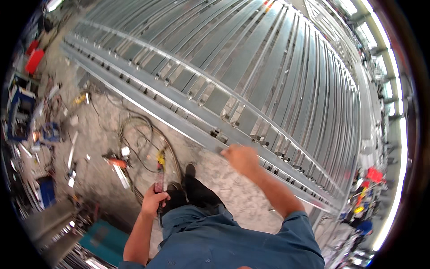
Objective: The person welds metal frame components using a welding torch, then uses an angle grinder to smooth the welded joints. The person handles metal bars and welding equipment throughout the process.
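Observation:
My left hand (pixel 153 201) is closed round a long slim tool with a reddish shaft (pixel 159 177) and a yellow far end, held upright in front of my left leg. What kind of tool it is does not show clearly. My right hand (pixel 242 158) is at the near edge of a large grey metal frame (pixel 179 117), its fingers curled together over the edge rail. Whatever those fingers may pinch is too small and blurred to name. Small metal brackets (pixel 218 133) sit in the rail's channel just beyond that hand. Many parallel metal slats (pixel 251 67) run away from the rail.
Coiled cables (pixel 154 130) lie on the concrete floor near my feet. An orange power tool (pixel 117 162) rests left of them. A red container (pixel 35 61) stands at the far left, and a teal box (pixel 105 242) at the lower left. More red items (pixel 374 175) are at the right.

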Motion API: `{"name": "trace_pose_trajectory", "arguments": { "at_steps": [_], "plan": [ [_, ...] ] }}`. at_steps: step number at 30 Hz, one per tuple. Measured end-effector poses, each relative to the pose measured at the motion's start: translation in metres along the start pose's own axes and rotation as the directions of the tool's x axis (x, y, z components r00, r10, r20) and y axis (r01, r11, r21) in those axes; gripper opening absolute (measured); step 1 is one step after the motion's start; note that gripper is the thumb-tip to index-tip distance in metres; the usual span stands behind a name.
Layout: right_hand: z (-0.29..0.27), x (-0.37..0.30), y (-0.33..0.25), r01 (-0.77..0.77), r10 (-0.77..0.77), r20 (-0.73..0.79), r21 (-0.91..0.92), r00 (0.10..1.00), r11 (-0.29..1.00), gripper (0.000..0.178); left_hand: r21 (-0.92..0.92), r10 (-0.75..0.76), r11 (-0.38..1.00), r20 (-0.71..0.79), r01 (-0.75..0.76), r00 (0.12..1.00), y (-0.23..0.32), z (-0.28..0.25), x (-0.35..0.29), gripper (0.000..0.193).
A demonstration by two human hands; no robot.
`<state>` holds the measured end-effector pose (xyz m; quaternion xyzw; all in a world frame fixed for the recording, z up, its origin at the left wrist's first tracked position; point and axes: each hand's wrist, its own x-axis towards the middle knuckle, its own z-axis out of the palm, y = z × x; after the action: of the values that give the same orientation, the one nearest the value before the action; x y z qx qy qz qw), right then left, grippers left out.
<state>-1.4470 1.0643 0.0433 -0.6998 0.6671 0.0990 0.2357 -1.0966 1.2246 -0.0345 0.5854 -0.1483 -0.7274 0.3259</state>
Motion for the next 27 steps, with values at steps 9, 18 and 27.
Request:
{"name": "trace_pose_trajectory", "arguments": {
  "at_steps": [9,18,27],
  "plan": [
    [-0.028,0.080,0.036,0.286,-0.070,0.356,-0.600,0.932,0.747,0.046,-0.473,0.171,0.877,0.147,-0.082,0.974,-0.049,-0.026,-0.051,0.075],
    [-0.024,0.096,0.027,0.287,0.002,0.396,-0.667,0.918,0.688,0.045,-0.397,0.170,0.907,0.029,-0.145,0.985,-0.042,-0.055,-0.069,0.064],
    [-0.013,0.080,0.028,0.185,-0.019,0.258,-0.640,0.966,0.746,0.040,-0.403,0.320,0.885,0.165,-0.232,0.933,-0.025,-0.023,-0.043,0.050]
  ]
}}
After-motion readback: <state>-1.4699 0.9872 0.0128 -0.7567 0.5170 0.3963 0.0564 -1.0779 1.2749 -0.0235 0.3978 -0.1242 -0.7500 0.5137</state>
